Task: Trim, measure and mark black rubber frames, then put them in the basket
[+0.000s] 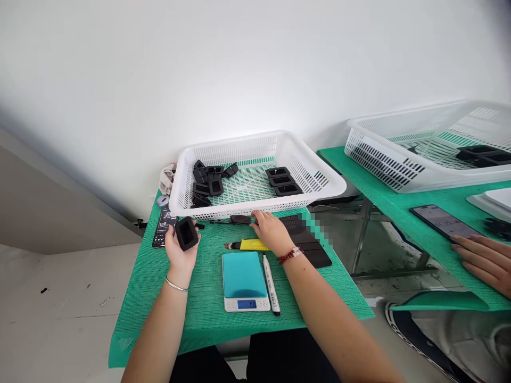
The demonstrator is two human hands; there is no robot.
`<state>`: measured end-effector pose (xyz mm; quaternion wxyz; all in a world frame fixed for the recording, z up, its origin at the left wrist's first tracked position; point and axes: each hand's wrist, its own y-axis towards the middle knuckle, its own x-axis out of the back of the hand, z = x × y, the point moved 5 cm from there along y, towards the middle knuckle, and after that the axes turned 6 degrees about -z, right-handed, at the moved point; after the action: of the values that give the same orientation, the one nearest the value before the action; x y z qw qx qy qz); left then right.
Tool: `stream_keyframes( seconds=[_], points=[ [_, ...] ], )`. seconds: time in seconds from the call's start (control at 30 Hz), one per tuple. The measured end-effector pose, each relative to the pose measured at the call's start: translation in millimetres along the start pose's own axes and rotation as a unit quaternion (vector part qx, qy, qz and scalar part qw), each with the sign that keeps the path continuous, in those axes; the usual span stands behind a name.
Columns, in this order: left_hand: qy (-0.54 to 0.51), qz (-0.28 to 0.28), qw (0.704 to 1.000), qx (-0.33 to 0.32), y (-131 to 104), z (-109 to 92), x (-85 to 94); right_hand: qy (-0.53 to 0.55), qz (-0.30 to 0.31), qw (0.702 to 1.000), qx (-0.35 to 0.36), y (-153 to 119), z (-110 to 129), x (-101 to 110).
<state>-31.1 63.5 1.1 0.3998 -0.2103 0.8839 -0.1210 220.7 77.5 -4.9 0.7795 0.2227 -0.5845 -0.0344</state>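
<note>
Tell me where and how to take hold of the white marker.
Best pinched, I'd judge, around the middle of the white marker's barrel, coming from above. It lies flat and slim, its length pointing away from the person, dark end nearest. The digital scale sits close along its left and the right forearm reaches past its right, so above looks clearest.

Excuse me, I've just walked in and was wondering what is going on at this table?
A person holds a black hollow piece in their left hand. The fingers of their right hand are at the end of a slim dark item; whether they grip it is unclear. More black pieces lie in the white basket, heaped at left and three lined up at right. Nearer the person, the digital scale reads 0.0, with a marker beside it.
</note>
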Motion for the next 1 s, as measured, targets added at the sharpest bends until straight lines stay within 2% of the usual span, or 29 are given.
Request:
stream_keyframes(
  seconds=[0.27,0.5,0.73,0.83,1.0],
  points=[
    [0.006,0.004,1.0,0.011,2,2,0.9,-0.017,-0.001,0.999,-0.05,0,-7,-7],
    [0.011,0.014,1.0,0.019,0,4,-0.8,-0.027,-0.006,0.999,-0.027,1,-6,-11],
    [0.019,0.019,0.999,0.018,0,4,-0.8,-0.032,-0.026,0.999,-0.016,-2,0,1],
    [0.028,0.018,0.999,0.013,1,4,0.3,-0.021,-0.054,0.998,-0.009,-4,5,10],
    [0.049,0.018,0.998,-0.022,2,6,0.9,0.012,-0.071,0.997,0.019,-11,12,20]
  ],
)
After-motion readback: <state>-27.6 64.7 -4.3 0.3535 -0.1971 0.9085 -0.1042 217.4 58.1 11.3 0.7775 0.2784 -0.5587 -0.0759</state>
